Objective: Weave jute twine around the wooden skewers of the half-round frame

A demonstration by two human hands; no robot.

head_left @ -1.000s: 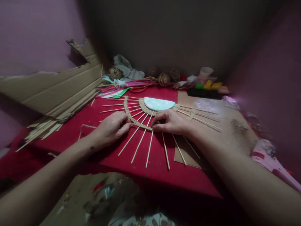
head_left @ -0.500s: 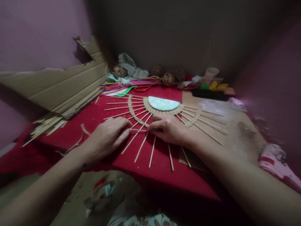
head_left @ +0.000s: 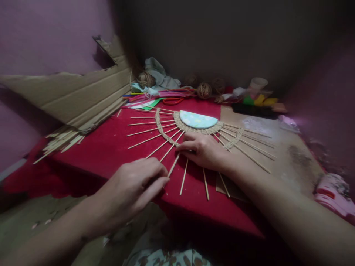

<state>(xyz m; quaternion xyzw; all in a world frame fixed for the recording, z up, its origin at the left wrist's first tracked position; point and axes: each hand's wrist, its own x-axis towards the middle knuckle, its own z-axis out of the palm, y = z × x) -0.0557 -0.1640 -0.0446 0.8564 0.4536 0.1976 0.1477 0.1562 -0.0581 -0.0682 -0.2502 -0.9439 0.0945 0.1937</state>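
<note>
A half-round piece with a pale blue patterned centre (head_left: 198, 119) lies on the red cloth, edged with woven twine (head_left: 177, 125). Thin wooden sticks (head_left: 141, 131) fan out from it, crossed by an outer woven band (head_left: 163, 133). My right hand (head_left: 203, 149) is closed over that band near the middle, its fingertips pinching the twine against a stick. My left hand (head_left: 144, 181), nearer the front edge, pinches the twine (head_left: 174, 164), which runs taut between both hands beside a stick. My right palm hides part of the band.
Cardboard (head_left: 83, 96) leans at the left above a bundle of loose sticks (head_left: 65, 138). At the back are twine balls (head_left: 204, 90) and red-handled scissors (head_left: 173, 101). A brown board (head_left: 288, 140) lies under the right side; a pink tool (head_left: 332, 195) rests at the right edge.
My left hand has moved down toward the front edge, swinging the twine from nearly level to slanting along a stick. The right hand keeps its pinch at the band. The view has shifted slightly.
</note>
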